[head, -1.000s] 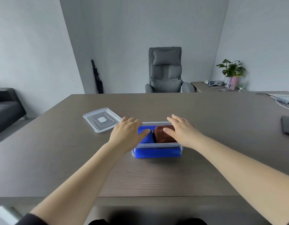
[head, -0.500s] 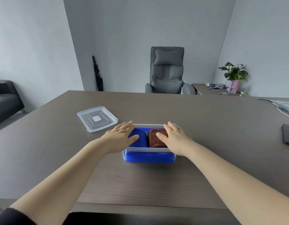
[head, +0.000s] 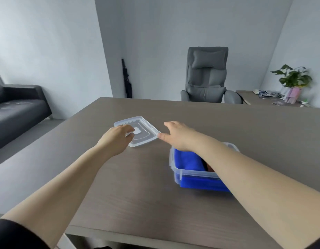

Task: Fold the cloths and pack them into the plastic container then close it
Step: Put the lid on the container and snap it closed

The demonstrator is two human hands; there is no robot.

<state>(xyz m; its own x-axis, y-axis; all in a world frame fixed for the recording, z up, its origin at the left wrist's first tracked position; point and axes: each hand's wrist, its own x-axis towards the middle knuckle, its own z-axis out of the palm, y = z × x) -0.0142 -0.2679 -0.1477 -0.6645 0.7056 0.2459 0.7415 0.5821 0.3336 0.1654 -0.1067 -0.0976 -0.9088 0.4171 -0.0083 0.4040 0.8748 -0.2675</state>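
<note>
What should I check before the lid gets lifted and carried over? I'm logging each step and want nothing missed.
1. Lid lies flat on the table: ok.
2. Left hand on the lid's near-left edge, fingers curled over it: ok; firm grip: cannot tell.
3. Right hand at the lid's right corner, fingers straight, thumb at the edge: no grip yet, not ok.
4. Blue cloth inside the container, below the rim: ok.
5. Brown cloth: mostly hidden by the right forearm, cannot tell.

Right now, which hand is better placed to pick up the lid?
Left. The left hand is already curled over the lid at its near edge; the right hand only reaches its right corner, its arm crossing the container.
</note>
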